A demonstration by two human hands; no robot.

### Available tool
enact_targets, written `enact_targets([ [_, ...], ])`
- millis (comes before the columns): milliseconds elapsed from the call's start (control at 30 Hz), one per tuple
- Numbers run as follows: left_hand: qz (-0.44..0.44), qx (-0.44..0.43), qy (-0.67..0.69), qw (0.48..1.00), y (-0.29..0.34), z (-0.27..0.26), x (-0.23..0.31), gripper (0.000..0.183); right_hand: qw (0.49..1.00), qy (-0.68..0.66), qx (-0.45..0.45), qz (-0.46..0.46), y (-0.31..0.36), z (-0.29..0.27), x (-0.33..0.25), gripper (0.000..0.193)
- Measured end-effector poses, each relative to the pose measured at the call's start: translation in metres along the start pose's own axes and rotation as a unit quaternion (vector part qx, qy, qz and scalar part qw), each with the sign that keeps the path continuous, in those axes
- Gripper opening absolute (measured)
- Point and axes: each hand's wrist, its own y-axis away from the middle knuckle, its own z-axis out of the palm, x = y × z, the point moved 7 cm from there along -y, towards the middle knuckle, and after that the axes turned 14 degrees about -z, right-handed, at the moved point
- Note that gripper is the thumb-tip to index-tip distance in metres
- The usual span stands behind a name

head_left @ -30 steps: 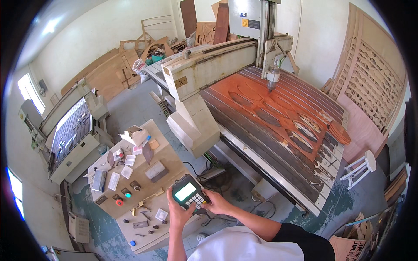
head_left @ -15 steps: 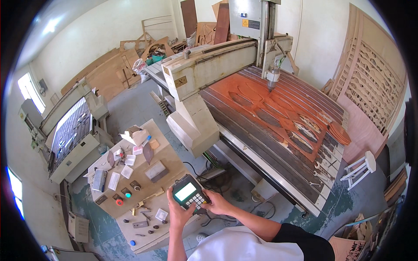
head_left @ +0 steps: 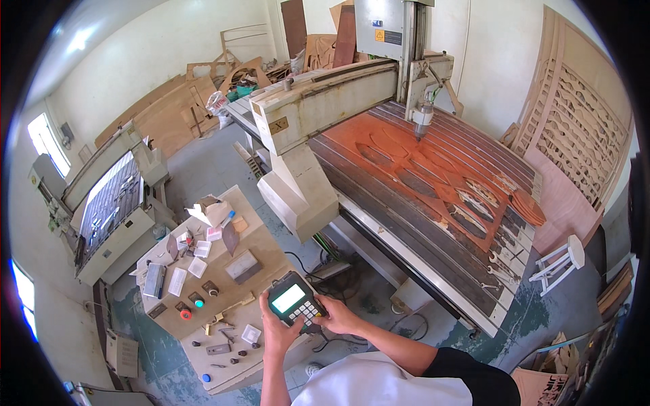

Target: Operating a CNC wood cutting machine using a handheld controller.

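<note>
A dark handheld controller (head_left: 295,302) with a lit screen and light keys is held up in front of me. My left hand (head_left: 276,333) wraps its near-left side, with the thumb at the lower keys. Closed on the right edge is my right hand (head_left: 334,317), its thumb beside the keypad. Beyond them stands a large gantry router (head_left: 298,183). Its spindle (head_left: 423,120) hangs over a reddish-brown wooden panel (head_left: 386,145) cut with curved openings. Whether the bit touches the panel, I cannot tell.
Left of my hands, a control cabinet top (head_left: 271,260) carries a red knob (head_left: 185,314), small boxes and loose tool parts. Wrenches (head_left: 502,268) lie on the router bed's near right corner. A white stool (head_left: 560,264) stands at right; cables (head_left: 420,323) run along the floor.
The router's gantry and spindle have shifted very slightly to the left. My hands and the controller have stayed in place.
</note>
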Motion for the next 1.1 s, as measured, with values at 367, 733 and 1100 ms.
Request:
enact_targets([
  [367, -0.006, -0.005, 0.007, 1.0, -0.0005, 0.0011, -0.0033, 0.097, 1.0, -0.007, 0.002, 0.001, 0.0008, 0.0002, 0.0026, 0.058],
  [733, 0.006, -0.002, -0.001, 1.0, 0.0002, 0.0008, -0.0008, 0.098, 1.0, -0.005, 0.007, 0.001, 0.0002, -0.0029, -0.0044, 0.057],
  [1100, -0.001, 0.0, 0.013, 1.0, 0.001, 0.0004, 0.0031, 0.094, 1.0, 0.006, 0.012, -0.009, 0.0017, -0.003, 0.0006, 0.057],
])
